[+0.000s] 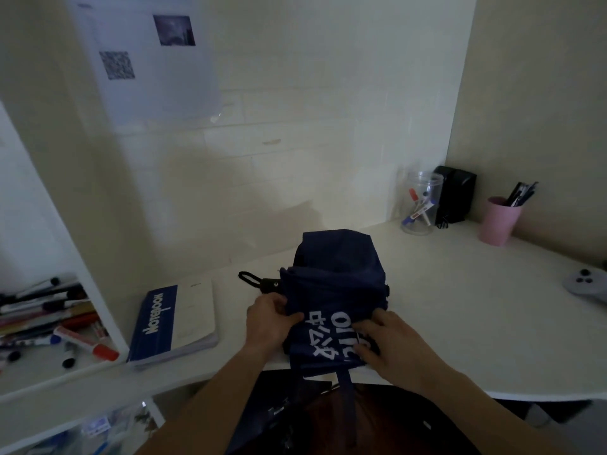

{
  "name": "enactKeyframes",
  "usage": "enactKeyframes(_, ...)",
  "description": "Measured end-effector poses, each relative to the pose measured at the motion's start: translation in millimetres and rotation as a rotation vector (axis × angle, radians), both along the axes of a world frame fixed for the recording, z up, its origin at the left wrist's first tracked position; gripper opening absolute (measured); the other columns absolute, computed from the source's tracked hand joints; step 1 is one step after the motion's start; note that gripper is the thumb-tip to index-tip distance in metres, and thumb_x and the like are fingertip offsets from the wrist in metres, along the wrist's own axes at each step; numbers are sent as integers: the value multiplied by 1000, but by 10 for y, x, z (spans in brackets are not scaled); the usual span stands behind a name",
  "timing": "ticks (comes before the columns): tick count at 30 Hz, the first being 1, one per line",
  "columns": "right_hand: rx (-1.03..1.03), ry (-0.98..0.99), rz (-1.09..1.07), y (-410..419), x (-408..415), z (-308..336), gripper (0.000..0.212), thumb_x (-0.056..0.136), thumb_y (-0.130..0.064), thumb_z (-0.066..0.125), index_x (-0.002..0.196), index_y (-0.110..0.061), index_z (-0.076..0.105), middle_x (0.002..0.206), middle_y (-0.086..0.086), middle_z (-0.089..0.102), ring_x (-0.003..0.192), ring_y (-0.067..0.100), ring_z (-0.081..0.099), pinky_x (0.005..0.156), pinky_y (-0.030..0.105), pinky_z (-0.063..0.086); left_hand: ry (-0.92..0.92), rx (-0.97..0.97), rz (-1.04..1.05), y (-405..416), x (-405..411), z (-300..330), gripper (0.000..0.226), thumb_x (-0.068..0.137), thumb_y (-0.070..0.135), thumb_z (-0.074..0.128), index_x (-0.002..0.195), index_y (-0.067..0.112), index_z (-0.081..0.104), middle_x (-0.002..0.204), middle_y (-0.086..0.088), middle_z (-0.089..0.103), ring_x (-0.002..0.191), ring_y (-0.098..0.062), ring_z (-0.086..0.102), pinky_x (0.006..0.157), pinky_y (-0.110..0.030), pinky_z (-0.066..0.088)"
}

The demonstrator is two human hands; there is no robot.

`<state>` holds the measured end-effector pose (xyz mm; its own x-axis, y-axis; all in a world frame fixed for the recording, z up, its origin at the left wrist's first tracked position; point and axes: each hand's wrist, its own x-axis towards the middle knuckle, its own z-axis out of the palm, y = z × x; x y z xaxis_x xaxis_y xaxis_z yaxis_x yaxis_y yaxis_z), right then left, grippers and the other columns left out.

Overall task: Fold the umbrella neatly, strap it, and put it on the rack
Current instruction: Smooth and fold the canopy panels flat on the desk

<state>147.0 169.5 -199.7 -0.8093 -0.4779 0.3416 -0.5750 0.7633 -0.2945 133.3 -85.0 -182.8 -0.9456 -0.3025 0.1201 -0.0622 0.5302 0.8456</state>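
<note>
Notebook (174,323), pink cup (498,221), clear jar (420,205)

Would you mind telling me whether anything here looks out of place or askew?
The umbrella canopy is bunched, not rolled, and its strap dangles off the desk edge unfastened. Nothing looks spilled or damaged.

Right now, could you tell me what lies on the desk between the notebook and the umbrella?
In the head view, only bare desk lies between the notebook and the umbrella.

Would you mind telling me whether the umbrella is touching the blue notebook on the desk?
Apart. The head view shows bare white desk between the umbrella and the notebook.
</note>
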Motion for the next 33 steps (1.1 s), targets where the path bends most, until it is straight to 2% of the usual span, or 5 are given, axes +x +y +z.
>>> enactKeyframes(4, 23, -131, -53, 22, -28, 130, 33, 91, -55, 54, 119, -41, 65, 101, -11, 56, 93, 9, 54, 77, 19, 44, 138, -83, -16, 7, 23, -91, 46, 73, 21, 89, 102, 15, 54, 78, 5, 64, 72, -9, 62, 59, -19, 43)
enactKeyframes(12, -1039, -610, -407, -236, -403, 1158, 42, 76, -39, 83, 97, -3, 75, 75, 3, 70, 62, 14, 64, 47, 19, 47, 616, -561, -57, 65, 54, -193, 41, 78, 9, 82, 100, 15, 48, 103, -3, 48, 83, -11, 45, 65, -19, 42)
enactKeyframes(18, -1238, -549, -204, -248, -428, 1188, 35, 74, -17, 86, 98, 2, 69, 97, 16, 75, 78, 23, 71, 56, 23, 54, 769, -1202, -767, 25, 23, -149, 12, 99, 14, 53, 110, 12, 58, 114, -7, 62, 92, -19, 55, 75, -29, 53)
enactKeyframes(26, -958, -437, -52, -73, 257, 429, 23, 77, -1, 80, 76, -3, 56, 73, 0, 72, 68, 14, 69, 62, 22, 55, 99, -396, -636, -131, 399, 9, 24, 103, 17, 47, 122, 25, 60, 122, 10, 67, 105, 1, 60, 91, -11, 44)
enactKeyframes(33, -784, -517, -173, -46, 293, 88, 33, 74, -13, 86, 101, -18, 66, 94, -2, 77, 85, 10, 73, 77, 26, 59, 253, 159, 116, -95, 503, 210, 37, 85, 28, 78, 112, 26, 53, 110, 11, 60, 81, -7, 64, 67, -14, 46)
